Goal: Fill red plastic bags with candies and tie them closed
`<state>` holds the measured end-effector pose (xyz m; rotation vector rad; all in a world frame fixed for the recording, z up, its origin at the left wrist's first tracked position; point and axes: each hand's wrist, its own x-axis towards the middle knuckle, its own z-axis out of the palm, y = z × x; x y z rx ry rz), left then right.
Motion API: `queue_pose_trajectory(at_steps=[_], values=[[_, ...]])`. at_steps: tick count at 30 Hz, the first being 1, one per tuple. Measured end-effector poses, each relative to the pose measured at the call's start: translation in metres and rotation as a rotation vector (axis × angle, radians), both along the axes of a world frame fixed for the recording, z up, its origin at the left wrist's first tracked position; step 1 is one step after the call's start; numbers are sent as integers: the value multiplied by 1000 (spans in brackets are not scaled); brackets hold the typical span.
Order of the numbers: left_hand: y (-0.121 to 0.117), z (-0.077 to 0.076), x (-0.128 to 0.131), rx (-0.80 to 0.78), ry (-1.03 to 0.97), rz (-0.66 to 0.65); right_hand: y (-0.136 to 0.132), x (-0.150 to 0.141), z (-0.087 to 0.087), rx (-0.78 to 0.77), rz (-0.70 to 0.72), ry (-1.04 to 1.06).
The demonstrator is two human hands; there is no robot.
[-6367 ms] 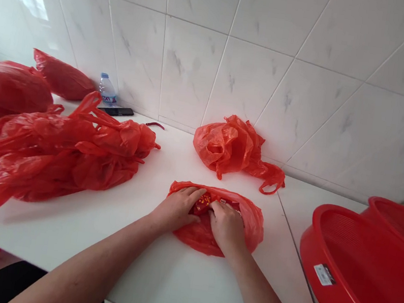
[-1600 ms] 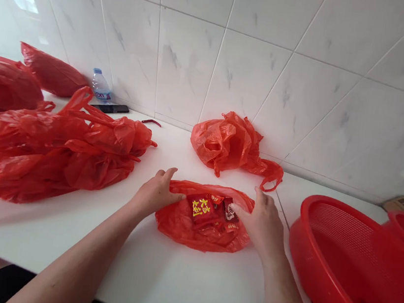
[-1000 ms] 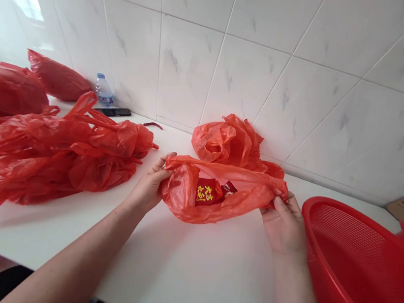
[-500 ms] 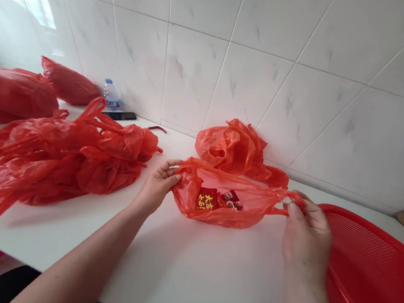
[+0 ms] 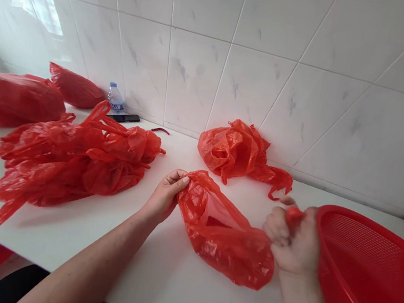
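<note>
A red plastic bag (image 5: 227, 244) is stretched between my two hands, low over the white table (image 5: 169, 286). My left hand (image 5: 170, 192) pinches its gathered left end. At the other end my right hand (image 5: 293, 235) is closed in a fist, slightly blurred, with a red bit of the bag's handle poking out above the fingers. The bag's body sags toward me at the right, and its mouth is partly folded over. Only a dark red patch of the contents shows inside. Behind it, a crumpled red plastic bag (image 5: 237, 151) rests by the wall.
Several knotted red bags (image 5: 75, 154) lie heaped at left, with fuller red bags (image 5: 15, 99) behind. A water bottle (image 5: 115, 98), a black phone (image 5: 124, 118) and a thin red strip (image 5: 160, 130) are near the wall. At right stands a red perforated basket (image 5: 364, 242).
My right hand has turned and closed into a fist on the bag's handle. The bag's right side has dropped toward me, hiding the red packets seen inside before.
</note>
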<state>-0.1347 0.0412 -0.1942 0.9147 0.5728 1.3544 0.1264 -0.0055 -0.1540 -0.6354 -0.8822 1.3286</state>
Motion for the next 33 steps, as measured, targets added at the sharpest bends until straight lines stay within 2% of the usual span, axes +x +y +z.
queue_pose_trajectory(at_steps=[4,7,10,13,15,17,20,22,26,28,31,33], values=[[-6,1,5,8,-9,-148,-2,-31,-6,-131,-2,-271],[-12,2,11,54,59,-183,-8,-49,-8,-196,10,-476],[-19,6,16,128,135,-210,-13,-59,-8,-172,87,-585],[-24,9,17,200,192,-316,-13,-63,-11,-118,199,-666],[-25,10,15,222,175,-403,-8,-63,-17,-137,167,-688],[-23,8,12,234,125,-440,-2,-59,-24,-173,30,-623],[-20,5,12,267,139,-364,6,-54,-32,-188,-118,-484],[-21,4,17,279,212,-309,7,-54,-34,-179,-110,-452],[-29,3,31,304,439,-407,0,-61,-31,-142,36,-578],[-29,1,35,265,548,-329,-4,-63,-27,-154,55,-653],[-24,-8,35,151,629,1,-6,-61,-19,-196,5,-645],[-21,-15,34,126,671,155,-8,-60,-15,-209,56,-631]])
